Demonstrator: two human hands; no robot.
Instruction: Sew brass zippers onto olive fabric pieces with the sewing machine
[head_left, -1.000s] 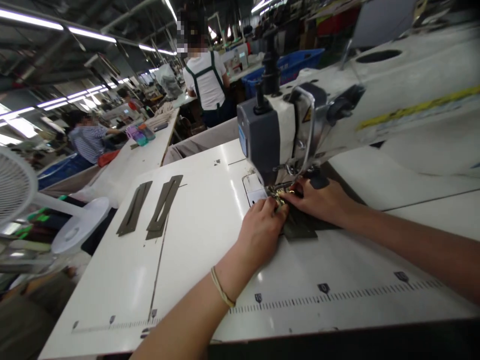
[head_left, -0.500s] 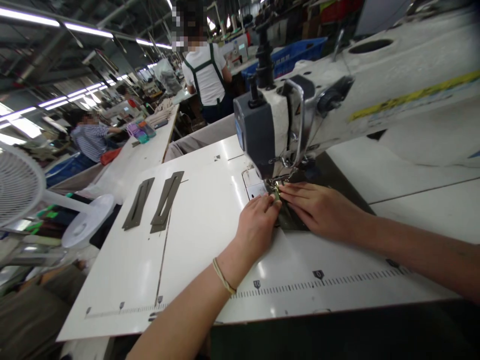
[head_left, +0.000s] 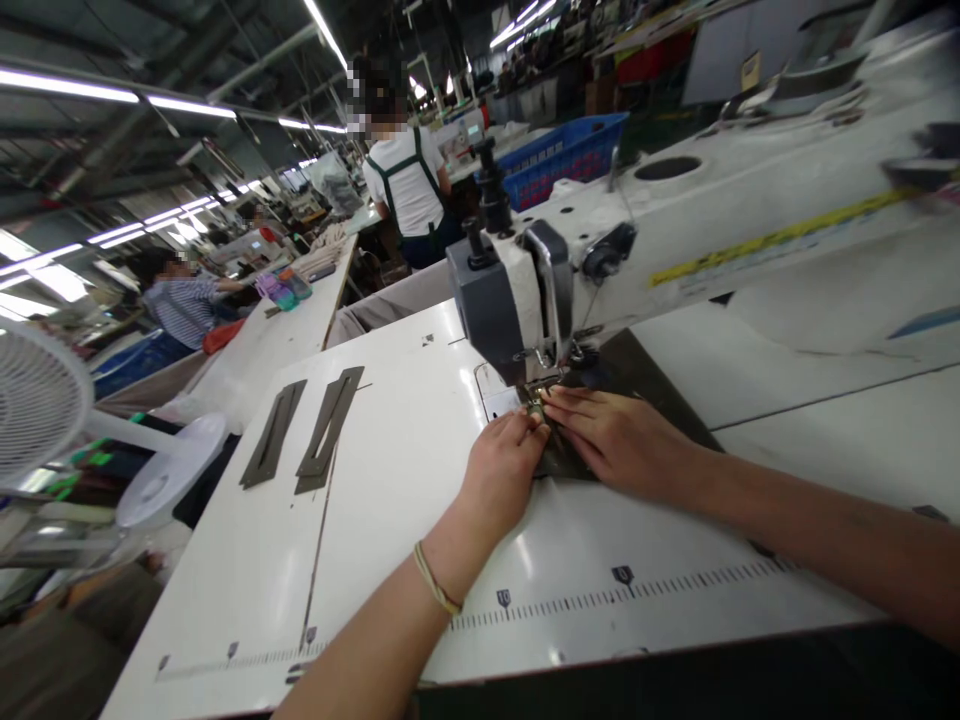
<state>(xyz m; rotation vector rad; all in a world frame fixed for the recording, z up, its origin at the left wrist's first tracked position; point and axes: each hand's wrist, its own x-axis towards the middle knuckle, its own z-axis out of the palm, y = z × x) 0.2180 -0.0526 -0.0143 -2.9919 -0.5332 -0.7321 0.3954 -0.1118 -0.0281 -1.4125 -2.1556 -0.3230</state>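
A dark olive fabric piece lies on the white table under the head of the sewing machine. My left hand has its fingers curled and pinched on the fabric's near left edge, just in front of the presser foot. Stretched out flat, the fingers of my right hand press on the same fabric, their tips close to the needle area and beside my left fingertips. A small shiny brass-coloured part shows by the foot. My fingers hide the fabric's edge there.
Two slotted olive strip pieces, one on the left and one beside it, lie on the table. A white fan stands at far left. Co-workers sit beyond, near a blue crate.
The view has shifted a little, so the machine and my hands appear further left and lower. Both hands keep their place on the fabric by the needle.
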